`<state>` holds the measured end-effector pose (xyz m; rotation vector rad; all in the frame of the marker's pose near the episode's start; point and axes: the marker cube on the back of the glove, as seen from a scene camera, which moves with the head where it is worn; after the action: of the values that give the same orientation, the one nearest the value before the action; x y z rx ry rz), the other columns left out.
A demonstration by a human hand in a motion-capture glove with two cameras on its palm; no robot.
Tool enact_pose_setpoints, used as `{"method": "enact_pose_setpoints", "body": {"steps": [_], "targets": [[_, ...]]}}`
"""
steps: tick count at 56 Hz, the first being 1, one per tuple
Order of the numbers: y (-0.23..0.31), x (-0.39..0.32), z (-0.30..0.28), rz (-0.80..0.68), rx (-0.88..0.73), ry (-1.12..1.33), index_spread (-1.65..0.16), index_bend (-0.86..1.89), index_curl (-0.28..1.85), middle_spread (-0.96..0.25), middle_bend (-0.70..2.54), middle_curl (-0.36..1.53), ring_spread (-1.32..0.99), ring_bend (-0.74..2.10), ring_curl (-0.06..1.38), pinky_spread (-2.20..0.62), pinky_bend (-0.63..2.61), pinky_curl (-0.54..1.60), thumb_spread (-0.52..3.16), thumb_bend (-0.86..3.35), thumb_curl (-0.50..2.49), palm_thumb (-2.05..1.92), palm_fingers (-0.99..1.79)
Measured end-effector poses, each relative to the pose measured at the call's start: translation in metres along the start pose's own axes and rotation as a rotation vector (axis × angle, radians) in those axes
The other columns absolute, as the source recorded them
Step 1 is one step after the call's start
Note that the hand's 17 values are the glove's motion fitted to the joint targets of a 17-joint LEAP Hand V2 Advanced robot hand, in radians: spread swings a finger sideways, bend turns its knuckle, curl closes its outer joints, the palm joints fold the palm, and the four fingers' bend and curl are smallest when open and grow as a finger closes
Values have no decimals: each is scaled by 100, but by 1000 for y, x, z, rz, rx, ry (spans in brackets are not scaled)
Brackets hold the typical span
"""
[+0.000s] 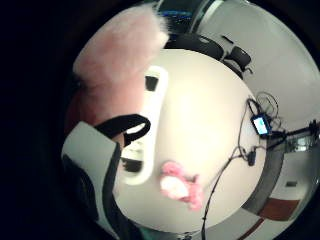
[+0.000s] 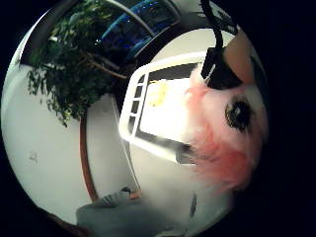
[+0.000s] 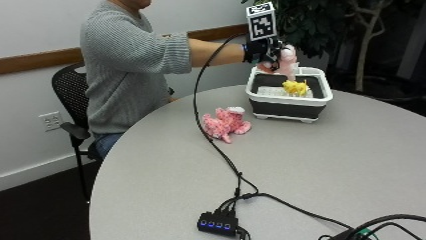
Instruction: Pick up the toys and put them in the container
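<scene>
- while the person's arm reaches out across the round table (image 3: 346, 150), the gloved right hand (image 3: 265, 52) hangs over the near rim of the container (image 3: 290, 103), fingers curled round a pale pink plush toy (image 3: 287, 61).
- seen from outside, the hand covers the toy's upper part; only its lower half shows, dangling above the container's 12 o'clock side. whether it touches the rim cannot be told.
- from the thumb side, the held toy (image 2: 224, 136) fills the space beside the palm: pink fluff and one dark round eye. the rest of its shape is lost behind a strap and a bare fingertip.
- from the little finger side, only a fuzzy pink end of it (image 1: 120, 47) shows.
- a yellow toy (image 3: 295, 87) lies inside the container, towards its 3 o'clock wall; from the thumb side it is only a yellow smear (image 2: 159, 94).
- a second pink plush (image 3: 225, 124) lies on the table at about 8 o'clock from the container, apart from it; its form is hard to make out.
- a small black hub with blue lights (image 3: 217, 222) sits at the table's 6 o'clock edge, cables running out of view.
- a leafy plant (image 3: 333, 20) stands behind the table, cut off at the top.
</scene>
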<state>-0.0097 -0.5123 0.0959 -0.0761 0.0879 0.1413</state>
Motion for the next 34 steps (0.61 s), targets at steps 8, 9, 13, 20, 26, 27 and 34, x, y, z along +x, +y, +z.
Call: {"method": "enact_pose_setpoints", "body": {"steps": [8,9,13,20,26,27,34], "targets": [[-6,-17,15,4,-29,-18,-48,18,66,-33,39,55,-41,59,44,-43,97,38,69,9,93,69,81],[-5,-16,18,6,-36,-19,-48,16,66,-33,38,56,-41,60,45,-43,98,38,70,9,93,69,80],[1,-12,30,34,-94,-8,-47,4,63,-33,30,55,-37,59,45,-40,112,42,78,7,93,64,63],[20,-2,47,44,-228,31,-36,-6,50,-23,10,47,-23,49,47,-21,141,51,101,-14,70,17,-23],[36,6,45,15,-236,44,-33,2,37,-16,9,40,-12,29,37,-7,142,47,104,-8,60,-1,-33],[39,8,43,13,-237,41,-32,3,36,-16,9,39,-11,28,36,-6,142,47,105,-7,58,-2,-32],[58,17,34,17,-231,29,-31,9,31,-13,10,34,-6,25,35,1,137,43,108,-5,50,-4,-27]]}}
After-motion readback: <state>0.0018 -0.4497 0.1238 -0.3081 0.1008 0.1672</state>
